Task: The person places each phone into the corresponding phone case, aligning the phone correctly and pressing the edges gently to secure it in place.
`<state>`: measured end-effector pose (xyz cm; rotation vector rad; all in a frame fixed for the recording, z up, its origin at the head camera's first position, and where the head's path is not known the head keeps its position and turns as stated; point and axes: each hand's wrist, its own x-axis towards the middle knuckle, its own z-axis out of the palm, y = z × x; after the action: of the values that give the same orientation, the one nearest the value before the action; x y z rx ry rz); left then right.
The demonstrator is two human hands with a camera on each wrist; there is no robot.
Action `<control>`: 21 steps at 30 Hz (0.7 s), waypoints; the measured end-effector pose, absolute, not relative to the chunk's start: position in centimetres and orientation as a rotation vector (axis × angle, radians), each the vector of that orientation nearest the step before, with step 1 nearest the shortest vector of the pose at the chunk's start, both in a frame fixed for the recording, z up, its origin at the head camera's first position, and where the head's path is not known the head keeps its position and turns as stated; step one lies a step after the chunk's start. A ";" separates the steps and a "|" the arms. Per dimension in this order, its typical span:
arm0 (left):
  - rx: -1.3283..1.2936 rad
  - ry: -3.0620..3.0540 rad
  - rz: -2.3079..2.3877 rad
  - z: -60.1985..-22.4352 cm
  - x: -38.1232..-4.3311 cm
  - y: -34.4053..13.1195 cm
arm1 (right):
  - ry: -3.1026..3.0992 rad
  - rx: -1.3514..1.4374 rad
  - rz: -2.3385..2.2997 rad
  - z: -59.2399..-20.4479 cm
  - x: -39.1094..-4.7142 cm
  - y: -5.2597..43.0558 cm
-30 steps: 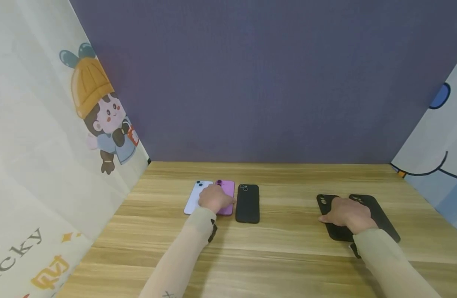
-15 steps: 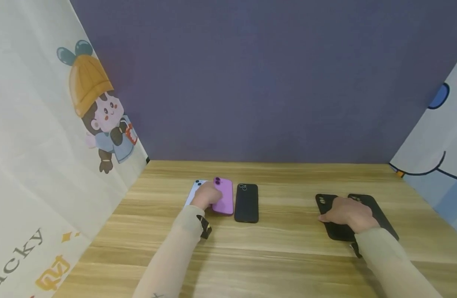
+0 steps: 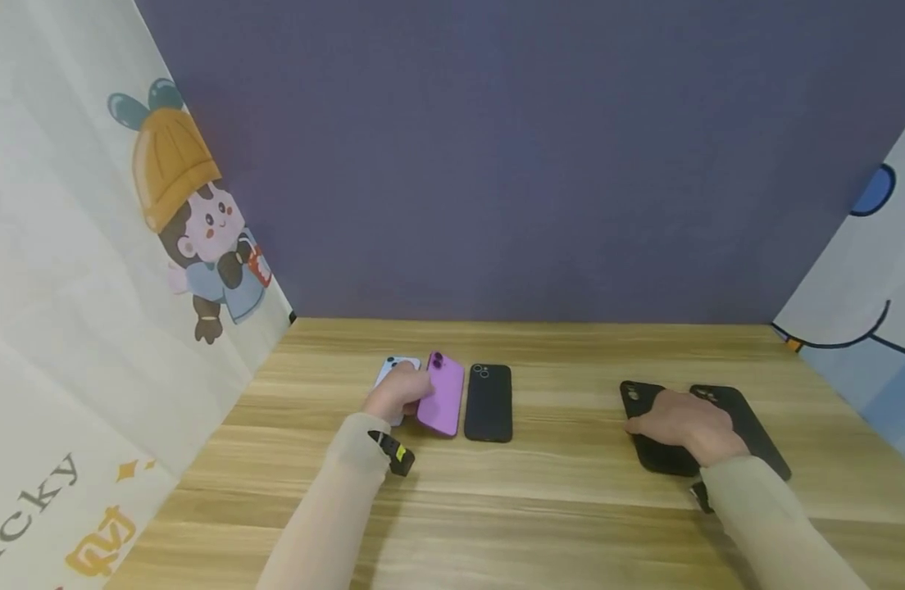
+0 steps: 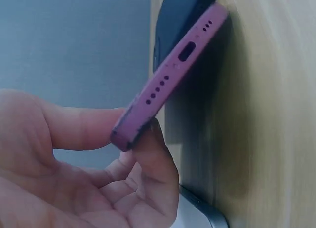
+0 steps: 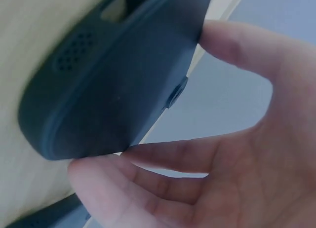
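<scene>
My left hand point(image 3: 399, 392) pinches a pink phone point(image 3: 445, 400) by its left edge, thumb on top and fingers beneath. In the left wrist view the pink phone point(image 4: 170, 76) is tilted, its port end toward the camera and the pinched side raised off the table. Under that hand lies a pale blue phone point(image 3: 404, 360), partly covered. On the right, my right hand point(image 3: 684, 422) holds a black phone case point(image 3: 657, 459) across its width, thumb on the left edge. The right wrist view shows the case point(image 5: 123, 85) between thumb and fingers, its speaker holes and port cutout visible.
A black phone or cased phone point(image 3: 488, 403) lies flat just right of the pink one. Another black phone case point(image 3: 751, 434) lies beside my right hand, partly covered. The wooden table point(image 3: 541, 524) ends at a dark panel point(image 3: 526, 164) behind.
My left hand has shifted left off the top of the pink phone and now pinches its left edge, which has tilted up. The right hand's black case has shifted slightly left.
</scene>
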<state>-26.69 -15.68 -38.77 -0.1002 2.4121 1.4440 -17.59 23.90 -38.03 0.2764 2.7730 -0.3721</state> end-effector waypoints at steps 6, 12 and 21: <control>-0.104 2.378 1.539 -38.4 -27.2 -14.4 | 2.796 0.233 -0.448 -37.6 -18.9 24.4; -0.080 2.323 1.679 -38.1 -27.8 -13.7 | 2.812 0.172 -0.511 -37.4 -20.5 24.5; -0.094 2.193 1.842 -37.8 -28.6 -12.6 | 2.784 0.058 -0.585 -36.1 -23.1 23.8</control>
<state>-28.61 -12.60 -37.78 -0.0942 2.1925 1.8422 -23.10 23.78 -36.09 0.0585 2.7840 -0.5848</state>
